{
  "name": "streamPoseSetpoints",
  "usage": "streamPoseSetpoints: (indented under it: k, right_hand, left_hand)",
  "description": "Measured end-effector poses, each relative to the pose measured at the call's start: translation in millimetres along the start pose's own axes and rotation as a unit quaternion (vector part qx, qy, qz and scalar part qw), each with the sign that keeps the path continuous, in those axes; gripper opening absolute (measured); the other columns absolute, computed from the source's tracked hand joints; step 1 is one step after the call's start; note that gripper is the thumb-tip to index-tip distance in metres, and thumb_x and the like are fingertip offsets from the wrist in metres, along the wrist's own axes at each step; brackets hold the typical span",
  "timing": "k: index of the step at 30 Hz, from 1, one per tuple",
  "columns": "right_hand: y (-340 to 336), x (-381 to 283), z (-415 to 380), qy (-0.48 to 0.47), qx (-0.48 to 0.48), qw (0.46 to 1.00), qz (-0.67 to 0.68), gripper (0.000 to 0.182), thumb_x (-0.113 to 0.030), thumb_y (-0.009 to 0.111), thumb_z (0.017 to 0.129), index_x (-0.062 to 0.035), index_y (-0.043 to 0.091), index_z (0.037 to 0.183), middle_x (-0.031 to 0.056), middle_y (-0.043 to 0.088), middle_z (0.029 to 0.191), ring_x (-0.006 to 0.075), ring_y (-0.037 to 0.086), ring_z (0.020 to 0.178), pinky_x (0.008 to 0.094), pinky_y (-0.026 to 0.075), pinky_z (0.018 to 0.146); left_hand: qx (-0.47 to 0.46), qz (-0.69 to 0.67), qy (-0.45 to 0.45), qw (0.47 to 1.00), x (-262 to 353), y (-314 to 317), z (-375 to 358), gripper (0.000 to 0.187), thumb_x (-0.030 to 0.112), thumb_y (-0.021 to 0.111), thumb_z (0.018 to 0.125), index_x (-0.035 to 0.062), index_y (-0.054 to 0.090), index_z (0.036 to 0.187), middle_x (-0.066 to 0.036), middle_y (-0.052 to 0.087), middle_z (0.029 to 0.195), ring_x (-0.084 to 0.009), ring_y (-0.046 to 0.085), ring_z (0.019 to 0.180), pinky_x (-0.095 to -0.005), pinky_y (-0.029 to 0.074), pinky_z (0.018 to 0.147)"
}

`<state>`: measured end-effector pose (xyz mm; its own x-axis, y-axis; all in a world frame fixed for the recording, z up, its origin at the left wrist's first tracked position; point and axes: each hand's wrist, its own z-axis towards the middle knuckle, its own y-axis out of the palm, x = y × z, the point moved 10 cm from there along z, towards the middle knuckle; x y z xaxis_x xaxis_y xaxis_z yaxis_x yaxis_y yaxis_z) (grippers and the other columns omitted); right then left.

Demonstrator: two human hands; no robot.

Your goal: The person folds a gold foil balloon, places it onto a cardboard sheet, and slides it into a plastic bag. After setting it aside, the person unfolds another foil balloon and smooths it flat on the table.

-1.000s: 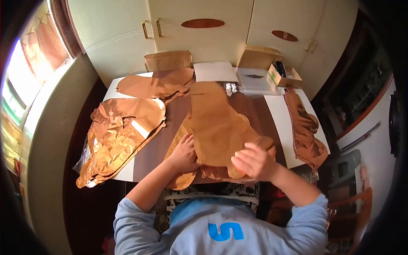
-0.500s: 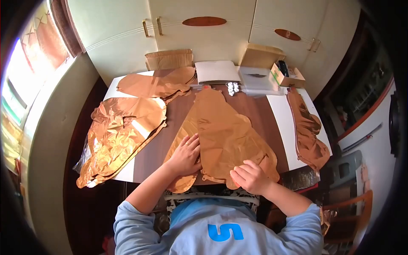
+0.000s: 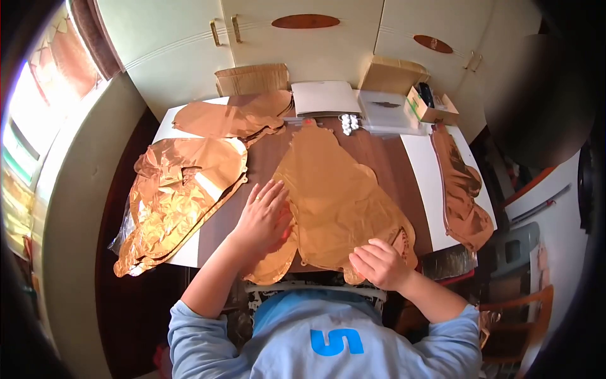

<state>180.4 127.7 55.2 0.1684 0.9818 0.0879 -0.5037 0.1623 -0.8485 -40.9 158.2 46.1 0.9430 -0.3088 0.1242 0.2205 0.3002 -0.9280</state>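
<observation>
A flat, uninflated copper-coloured foil balloon [image 3: 334, 196] lies in front of me, its narrow end pointing away. Part of another foil layer [image 3: 271, 265] shows beneath its left edge. My left hand [image 3: 262, 211] is tilted on its side along that left edge, fingers stretched out and holding nothing. At the near right corner, the fingers of my right hand [image 3: 382, 264] are curled closed on the balloon's edge; the thumb side is partly hidden. A small red patch [image 3: 308, 122] marks the balloon's far tip.
Crumpled foil balloons [image 3: 189, 189] lie on the left, more foil [image 3: 233, 117] behind them, and a folded foil piece [image 3: 464, 189] on the right. At the back are a white folder [image 3: 322, 98], white beads [image 3: 348, 124], clear plastic sleeves [image 3: 385, 117] and a small box [image 3: 439, 110].
My left hand has lifted off the foil and moved slightly left and away from me, turning on its side. My right hand has shifted slightly right at the near corner.
</observation>
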Motion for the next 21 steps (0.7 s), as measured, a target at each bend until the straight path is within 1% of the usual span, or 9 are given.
streamPoseSetpoints:
  k: [3, 6, 12, 13, 16, 19, 21]
  right_hand:
    - [1, 1, 0, -0.001, -0.005, 1.000, -0.001, 0.019, -0.012, 0.063, 0.084, -0.0003, 0.066, 0.099, 0.0115, 0.068, 0.094, 0.0246, 0.065, 0.086, 0.0391, 0.053, 0.087]
    - [3, 1, -1, -0.002, -0.003, 1.000, 0.003, 0.019, -0.012, 0.063, 0.084, -0.0002, 0.066, 0.098, 0.0116, 0.068, 0.094, 0.0242, 0.065, 0.087, 0.0390, 0.053, 0.087]
    - [8, 0, -4, -0.010, -0.013, 1.000, 0.004, 0.019, -0.013, 0.062, 0.084, -0.0010, 0.067, 0.098, 0.0115, 0.068, 0.095, 0.0238, 0.066, 0.088, 0.0388, 0.053, 0.087]
    - [8, -1, -4, -0.013, -0.015, 1.000, 0.007, 0.019, -0.013, 0.062, 0.085, -0.0012, 0.067, 0.098, 0.0114, 0.068, 0.095, 0.0238, 0.066, 0.088, 0.0388, 0.053, 0.087]
    - [7, 0, -4, -0.015, -0.010, 1.000, 0.016, 0.019, -0.013, 0.062, 0.084, -0.0011, 0.067, 0.098, 0.0115, 0.069, 0.094, 0.0237, 0.066, 0.089, 0.0387, 0.053, 0.087]
    - [5, 1, -1, -0.018, -0.027, 0.999, 0.010, 0.022, -0.014, 0.069, 0.082, -0.0013, 0.068, 0.099, 0.0113, 0.069, 0.097, 0.0234, 0.068, 0.090, 0.0384, 0.053, 0.087]
    - [4, 1, -1, -0.017, -0.028, 0.999, 0.010, 0.021, -0.013, 0.067, 0.082, -0.0018, 0.068, 0.099, 0.0111, 0.070, 0.097, 0.0232, 0.068, 0.089, 0.0379, 0.053, 0.086]
  left_hand:
    - [-0.002, -0.056, -0.052, 0.997, -17, 15, 3, 0.057, 0.033, 0.061, 0.092, 0.0027, 0.051, 0.139, -0.020, 0.046, 0.148, -0.0357, 0.037, 0.143, -0.0532, 0.025, 0.118]
    - [-0.016, -0.070, -0.053, 0.996, -12, 17, 10, 0.058, 0.034, 0.062, 0.093, 0.0030, 0.050, 0.140, -0.020, 0.046, 0.148, -0.0366, 0.037, 0.143, -0.0530, 0.026, 0.118]
    - [0.005, -0.065, -0.010, 0.998, -8, 26, 32, 0.060, 0.034, 0.064, 0.092, 0.0035, 0.048, 0.141, -0.020, 0.046, 0.146, -0.0373, 0.040, 0.140, -0.0523, 0.029, 0.117]
    - [0.006, -0.062, 0.004, 0.998, -6, 28, 38, 0.060, 0.035, 0.065, 0.092, 0.0033, 0.049, 0.140, -0.021, 0.046, 0.146, -0.0376, 0.041, 0.139, -0.0517, 0.030, 0.116]
    - [0.008, -0.076, 0.019, 0.997, 0, 32, 57, 0.059, 0.036, 0.066, 0.092, 0.0030, 0.050, 0.138, -0.021, 0.046, 0.146, -0.0382, 0.041, 0.138, -0.0510, 0.031, 0.115]
    - [0.007, -0.092, 0.034, 0.995, 2, 47, 70, 0.059, 0.037, 0.067, 0.090, 0.0030, 0.052, 0.136, -0.021, 0.048, 0.145, -0.0389, 0.042, 0.137, -0.0505, 0.032, 0.114]
    - [0.007, -0.094, 0.036, 0.995, 1, 58, 73, 0.060, 0.037, 0.068, 0.089, 0.0033, 0.053, 0.136, -0.021, 0.049, 0.143, -0.0393, 0.043, 0.136, -0.0501, 0.032, 0.115]
